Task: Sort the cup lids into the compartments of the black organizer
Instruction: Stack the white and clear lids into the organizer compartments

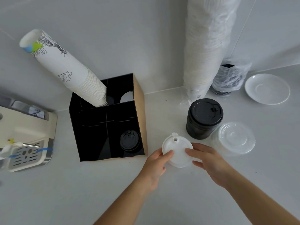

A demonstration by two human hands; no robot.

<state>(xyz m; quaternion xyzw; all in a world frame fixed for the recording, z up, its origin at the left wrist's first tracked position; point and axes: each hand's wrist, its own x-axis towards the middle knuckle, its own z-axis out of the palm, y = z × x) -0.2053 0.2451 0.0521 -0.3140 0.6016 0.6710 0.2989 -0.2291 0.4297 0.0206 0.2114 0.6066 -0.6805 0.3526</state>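
Note:
A small stack of white cup lids (177,147) sits low over the white counter, right of the black organizer (103,130). My left hand (156,161) grips its left edge and my right hand (205,157) grips its right edge. The organizer's front right compartment holds black lids (129,141). A tall stack of printed paper cups (68,70) leans out of a back compartment. Right of my hands stand a stack of black lids (203,118) and a stack of clear lids (234,139).
A coffee machine's drip tray (27,151) sits at the left edge. A tall plastic-wrapped sleeve of white cups (204,46) stands against the wall at the back, next to a bagged dark stack (228,78). A white saucer (267,89) lies at the far right.

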